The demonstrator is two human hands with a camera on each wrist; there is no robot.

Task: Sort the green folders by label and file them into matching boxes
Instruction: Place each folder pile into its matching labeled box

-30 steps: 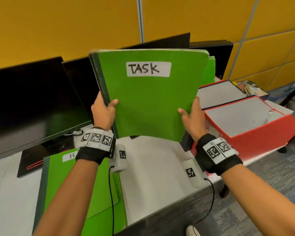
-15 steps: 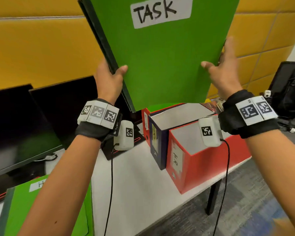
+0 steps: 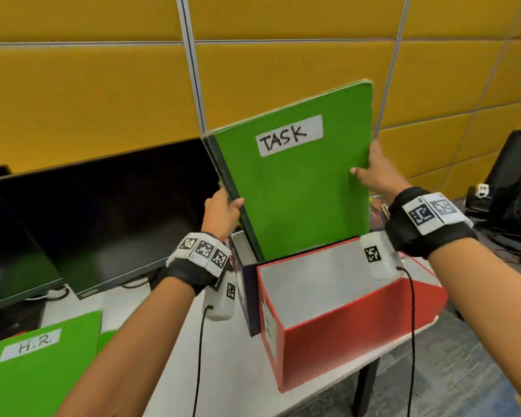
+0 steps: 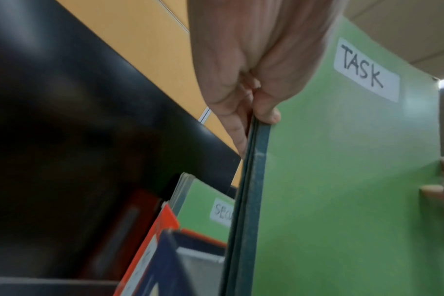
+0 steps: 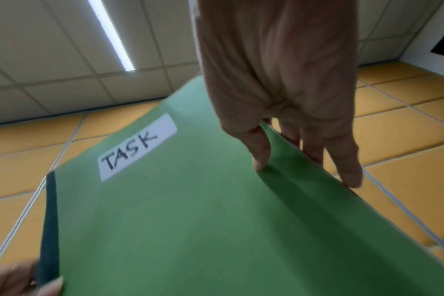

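- Clearly, the TASK folder hangs upright and a little tilted between both hands, its lower edge dipping behind the near rim of the dark blue box, which stands just beyond the left wrist.
- Left hand pinches the dark spine edge low down — thumb on the green front cover, fingers curled behind, as the left wrist view shows.
- Right hand pinches the open edge higher up; its thumb presses the front cover and the fingers reach round the back.
- Handling, as a judgement: the folder looks light and thin, fairly stiff along the spine but bendy at the free edge, where the cover buckles under the right thumb. Holding both side edges seems right; the open side could splay if let go early.
- Just below the right wrist stands the red box, touching the blue one; its white inside shows no folder.
- Beyond the blue box, past the left fingers, another red box holds a filed green folder whose label is half hidden.
- Near the left forearm lies the H.R. folder on the white table.
- Beyond the left hand stand dark monitors — close enough to catch the spine if the folder swings left.
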